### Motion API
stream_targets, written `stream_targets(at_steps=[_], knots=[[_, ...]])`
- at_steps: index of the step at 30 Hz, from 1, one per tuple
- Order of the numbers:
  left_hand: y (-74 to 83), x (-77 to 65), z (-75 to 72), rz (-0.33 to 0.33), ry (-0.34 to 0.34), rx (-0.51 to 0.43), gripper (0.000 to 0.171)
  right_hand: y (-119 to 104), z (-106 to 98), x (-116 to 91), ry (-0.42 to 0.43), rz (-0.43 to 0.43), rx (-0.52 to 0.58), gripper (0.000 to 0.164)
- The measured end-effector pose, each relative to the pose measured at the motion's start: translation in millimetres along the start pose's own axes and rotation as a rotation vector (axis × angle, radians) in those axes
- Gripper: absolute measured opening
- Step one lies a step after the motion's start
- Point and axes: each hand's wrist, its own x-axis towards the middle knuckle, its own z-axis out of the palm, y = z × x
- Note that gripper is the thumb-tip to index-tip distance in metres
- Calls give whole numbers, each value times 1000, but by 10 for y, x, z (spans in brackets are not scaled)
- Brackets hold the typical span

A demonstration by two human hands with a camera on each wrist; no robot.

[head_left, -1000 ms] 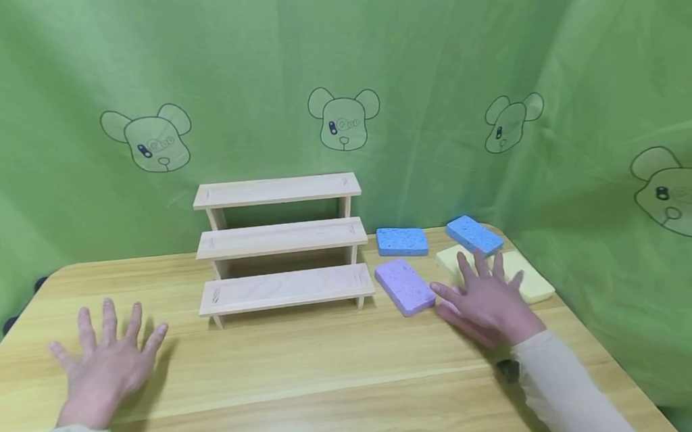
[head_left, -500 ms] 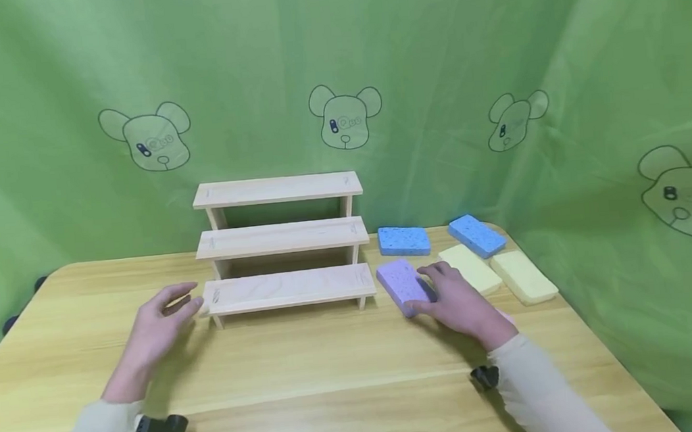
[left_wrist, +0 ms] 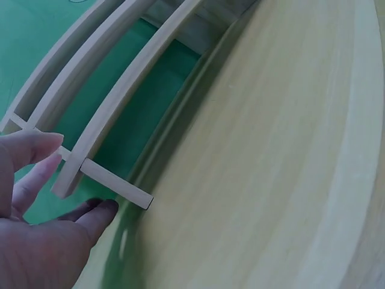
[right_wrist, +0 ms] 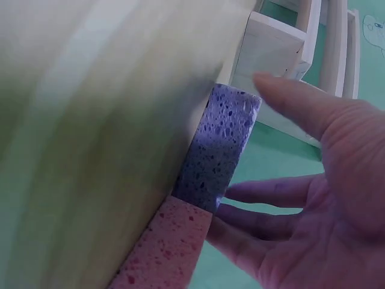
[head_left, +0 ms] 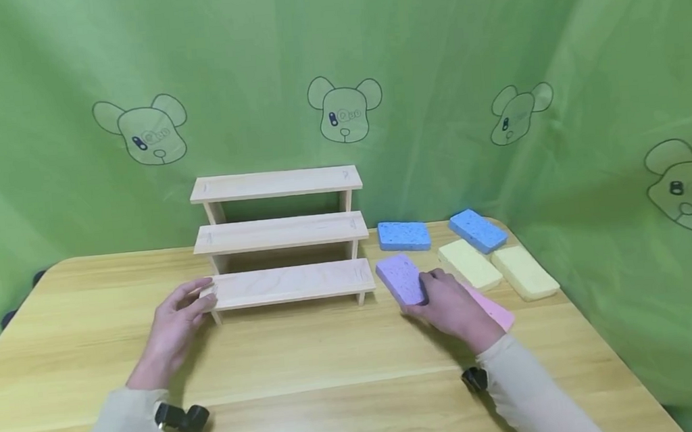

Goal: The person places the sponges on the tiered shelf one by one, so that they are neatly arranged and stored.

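My left hand [head_left: 174,324] grips the left end of the lowest board of a three-tier wooden display rack [head_left: 290,285], its thumb and fingers on either side of the board's end. In the left wrist view the fingertips [left_wrist: 107,206] lie beside the front leg. On the right, my right hand [head_left: 447,303] holds a purple sponge [head_left: 400,278] that lies flat on the table. The right wrist view has the thumb at one corner of this purple sponge [right_wrist: 219,141] and the fingers along its far side. Right behind that hand, a pink sponge [head_left: 490,310] is partly covered.
Two blue sponges [head_left: 404,236] lie at the back right of the wooden table [head_left: 311,395]. Two pale yellow sponges [head_left: 524,272] lie in front of them, one close to the right table edge. A green curtain [head_left: 248,61] with bear drawings hangs behind and to the right.
Both hands came in from flat and spread. The left moved right to the rack's end and took hold of it. The right moved left off the pink sponge and grasped the purple sponge.
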Motion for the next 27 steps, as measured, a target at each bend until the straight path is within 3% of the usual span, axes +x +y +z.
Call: stream_targets(at_steps=[10, 18, 27], knots=[[-95, 40, 17, -38, 16, -120, 28, 0, -21, 5, -13, 0, -5, 68], [-92, 46, 26, -37, 5, -116, 28, 103, -106, -26, 35, 3, 4, 74], [-82, 35, -35, -40, -9, -90, 30, 160, -260, -30, 60, 3, 188, 78]])
